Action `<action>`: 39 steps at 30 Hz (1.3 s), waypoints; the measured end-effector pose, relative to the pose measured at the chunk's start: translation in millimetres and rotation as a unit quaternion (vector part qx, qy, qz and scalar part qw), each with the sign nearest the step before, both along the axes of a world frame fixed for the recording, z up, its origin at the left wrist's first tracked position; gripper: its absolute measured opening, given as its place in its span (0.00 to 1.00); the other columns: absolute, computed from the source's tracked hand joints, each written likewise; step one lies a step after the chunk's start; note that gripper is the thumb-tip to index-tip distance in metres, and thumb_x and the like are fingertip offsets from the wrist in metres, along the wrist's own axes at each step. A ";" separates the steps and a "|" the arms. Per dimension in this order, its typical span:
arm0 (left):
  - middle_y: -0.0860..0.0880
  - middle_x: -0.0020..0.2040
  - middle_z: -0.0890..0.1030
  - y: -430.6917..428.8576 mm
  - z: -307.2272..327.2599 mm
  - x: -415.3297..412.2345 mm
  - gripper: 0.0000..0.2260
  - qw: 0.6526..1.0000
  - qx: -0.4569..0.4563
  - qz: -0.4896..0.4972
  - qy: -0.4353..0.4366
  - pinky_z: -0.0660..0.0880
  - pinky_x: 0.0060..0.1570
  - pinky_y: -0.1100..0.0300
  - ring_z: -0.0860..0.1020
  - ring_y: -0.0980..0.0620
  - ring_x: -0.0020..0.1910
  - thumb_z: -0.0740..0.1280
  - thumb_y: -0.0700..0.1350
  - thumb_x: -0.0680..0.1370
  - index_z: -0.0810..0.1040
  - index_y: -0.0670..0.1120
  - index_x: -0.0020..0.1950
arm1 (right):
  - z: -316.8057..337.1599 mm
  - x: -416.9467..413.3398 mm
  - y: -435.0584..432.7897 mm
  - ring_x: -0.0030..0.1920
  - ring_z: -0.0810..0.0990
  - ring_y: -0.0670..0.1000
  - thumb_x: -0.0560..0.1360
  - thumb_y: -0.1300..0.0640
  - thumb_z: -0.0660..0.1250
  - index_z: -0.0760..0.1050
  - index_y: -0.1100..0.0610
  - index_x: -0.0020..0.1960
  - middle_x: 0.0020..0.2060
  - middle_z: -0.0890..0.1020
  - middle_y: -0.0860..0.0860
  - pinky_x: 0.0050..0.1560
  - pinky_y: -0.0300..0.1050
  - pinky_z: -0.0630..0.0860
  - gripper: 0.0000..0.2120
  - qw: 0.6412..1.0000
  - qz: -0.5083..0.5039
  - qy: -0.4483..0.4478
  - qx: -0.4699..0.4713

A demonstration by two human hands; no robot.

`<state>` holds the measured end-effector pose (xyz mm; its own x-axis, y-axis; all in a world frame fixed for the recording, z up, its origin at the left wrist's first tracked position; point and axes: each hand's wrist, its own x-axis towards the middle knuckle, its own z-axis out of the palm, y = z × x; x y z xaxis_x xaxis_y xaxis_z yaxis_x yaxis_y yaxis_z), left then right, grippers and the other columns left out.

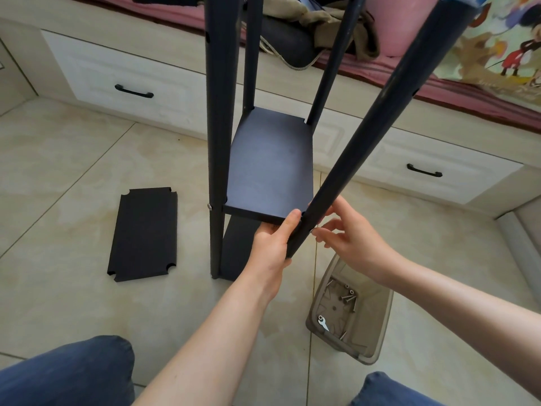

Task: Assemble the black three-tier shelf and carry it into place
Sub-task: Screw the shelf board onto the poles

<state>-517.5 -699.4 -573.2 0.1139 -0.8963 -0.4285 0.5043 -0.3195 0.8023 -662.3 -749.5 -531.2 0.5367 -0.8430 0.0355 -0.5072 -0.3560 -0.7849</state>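
The black shelf frame stands on the tiled floor with several upright poles; a mounted black board point(270, 165) sits between them and a lower board point(237, 247) lies beneath. My left hand point(273, 241) grips the near right pole point(380, 112) at the board's front corner, thumb on the board edge. On the pole's other side, at the same joint, my right hand point(342, 232) pinches a small screw with its fingertips. A screw head point(209, 206) shows on the near left pole point(215, 142). A loose black board point(145, 232) with notched corners lies flat at the left.
A clear plastic bin point(366, 332) on the floor at the right holds several screws and a small wrench point(323, 323). Behind the frame runs a bed base with white drawers point(128, 80) and bedding on top. My knees point(67, 373) are at the bottom edge.
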 end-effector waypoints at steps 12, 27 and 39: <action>0.56 0.48 0.87 0.7 5.6 1.7 0.08 0.999 0.010 0.045 -0.029 0.73 0.41 0.62 0.84 0.62 0.45 0.71 0.53 0.78 0.81 0.53 0.55 | 8.6 4.1 -5.3 0.44 0.78 0.45 0.75 0.63 0.72 0.71 0.33 0.53 0.50 0.77 0.43 0.44 0.35 0.78 0.24 0.999 -0.010 0.026 -0.028; 0.50 0.35 0.79 34.9 7.8 9.0 0.11 0.681 -0.222 0.134 -0.685 0.70 0.37 0.56 0.73 0.47 0.40 0.79 0.45 0.72 0.79 0.45 0.36 | 25.4 9.8 -16.4 0.43 0.82 0.50 0.70 0.66 0.76 0.80 0.49 0.53 0.48 0.83 0.52 0.48 0.46 0.81 0.17 0.998 -0.018 0.059 0.002; 0.46 0.50 0.82 2.2 13.3 12.9 0.17 0.653 -0.226 0.029 -0.722 0.65 0.73 0.40 0.79 0.41 0.59 0.81 0.50 0.69 0.83 0.44 0.53 | 20.5 4.3 -30.3 0.43 0.84 0.45 0.74 0.66 0.72 0.84 0.57 0.50 0.41 0.86 0.49 0.47 0.40 0.81 0.08 0.995 -0.068 0.008 0.075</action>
<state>-504.6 -697.2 -559.9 0.1463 -0.8709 0.4692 -0.8820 0.1000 0.4606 -658.0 -779.8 -510.7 0.4173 -0.9028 -0.1040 -0.5548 -0.1624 -0.8160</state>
